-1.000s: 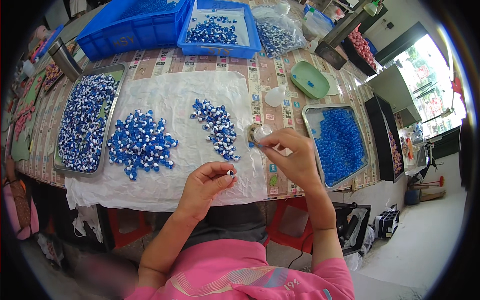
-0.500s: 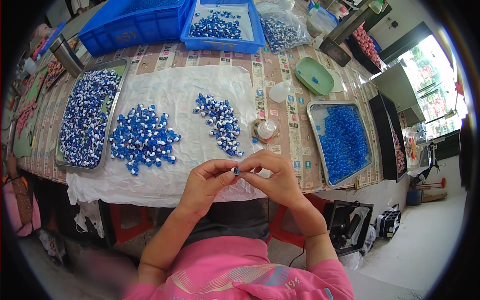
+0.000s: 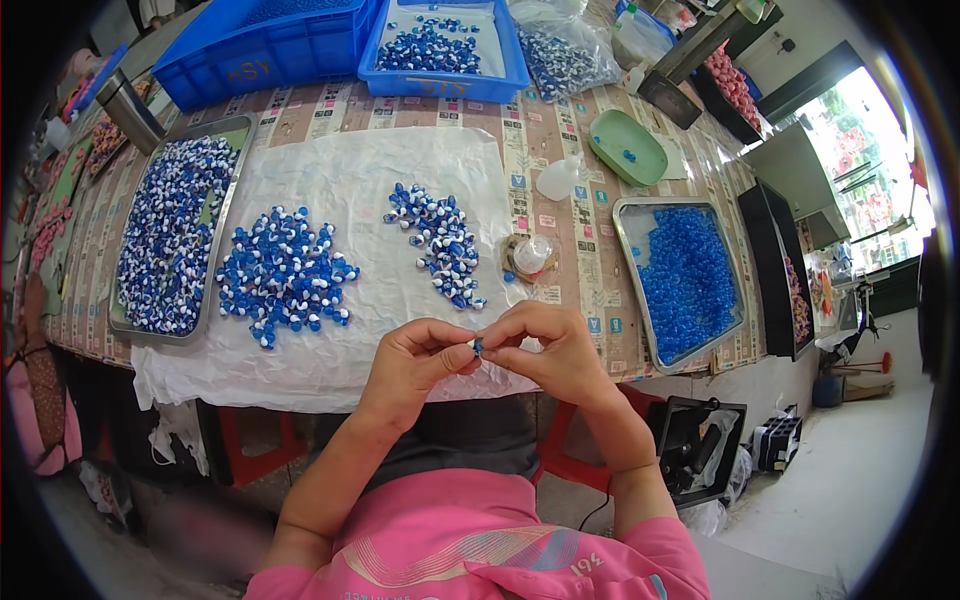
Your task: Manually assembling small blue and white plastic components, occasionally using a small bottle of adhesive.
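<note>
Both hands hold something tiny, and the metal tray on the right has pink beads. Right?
Not quite: the head view shows blue beads in the metal tray on the right, not pink. The left hand and right hand do hold something tiny.

A long counter (image 3: 315, 112) under a patterned covering of small printed blocks, crowded along its far side.
A crumpled white paper sheet (image 3: 325, 380) spreads over the middle, out past the near edge; a metal tray (image 3: 160, 338) lies along its left side, and a second metal tray (image 3: 634, 222) sits well to its right. Between the sheet and that second tray stand a small clear-topped jar (image 3: 533, 253), a white plastic bottle (image 3: 556, 182) and an oval green dish (image 3: 617, 133). Farther back are a steel flask (image 3: 130, 108), a deep blue crate (image 3: 265, 75), a shallow blue bin (image 3: 440, 88) and a clear plastic bag (image 3: 568, 60).
</note>
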The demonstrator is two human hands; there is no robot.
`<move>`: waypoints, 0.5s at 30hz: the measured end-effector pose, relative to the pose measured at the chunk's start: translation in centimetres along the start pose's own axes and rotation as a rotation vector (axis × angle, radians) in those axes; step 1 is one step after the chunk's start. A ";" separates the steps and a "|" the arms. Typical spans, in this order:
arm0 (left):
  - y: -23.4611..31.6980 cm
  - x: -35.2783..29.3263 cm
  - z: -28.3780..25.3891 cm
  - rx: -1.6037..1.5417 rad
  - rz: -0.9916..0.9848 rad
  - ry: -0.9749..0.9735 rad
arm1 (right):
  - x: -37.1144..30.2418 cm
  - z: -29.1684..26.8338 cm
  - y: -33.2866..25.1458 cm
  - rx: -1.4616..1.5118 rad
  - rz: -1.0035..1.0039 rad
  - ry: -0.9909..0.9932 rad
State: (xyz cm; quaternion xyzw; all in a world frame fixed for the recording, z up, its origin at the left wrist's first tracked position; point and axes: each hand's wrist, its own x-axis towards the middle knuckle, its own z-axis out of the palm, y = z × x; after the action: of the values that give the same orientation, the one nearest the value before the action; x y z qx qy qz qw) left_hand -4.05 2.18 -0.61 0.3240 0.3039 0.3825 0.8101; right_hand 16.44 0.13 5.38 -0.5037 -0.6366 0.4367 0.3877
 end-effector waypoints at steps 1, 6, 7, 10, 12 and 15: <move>0.0 0.0 0.0 0.001 -0.001 -0.001 | 0.0 0.0 0.2 0.001 0.000 0.001; -0.6 0.6 0.9 -0.025 -0.013 -0.028 | -0.7 -1.1 0.8 0.080 0.035 0.002; -0.5 0.8 1.0 -0.019 -0.018 -0.041 | -0.8 -1.3 0.7 0.079 0.034 0.017; -0.5 1.4 1.6 -0.057 -0.062 -0.074 | -1.0 -2.2 0.2 0.026 -0.026 0.044; -0.2 1.6 2.2 -0.075 -0.085 -0.054 | -0.9 -2.8 0.1 0.003 -0.040 0.017; 0.2 1.5 2.7 -0.043 -0.096 -0.051 | -1.0 -3.6 0.2 -0.019 -0.011 -0.024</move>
State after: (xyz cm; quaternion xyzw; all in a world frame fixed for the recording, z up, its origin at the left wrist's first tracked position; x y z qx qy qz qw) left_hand -1.34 2.76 0.84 0.3013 0.2899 0.3413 0.8418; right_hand 20.07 -0.25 6.24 -0.4987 -0.6479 0.4346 0.3777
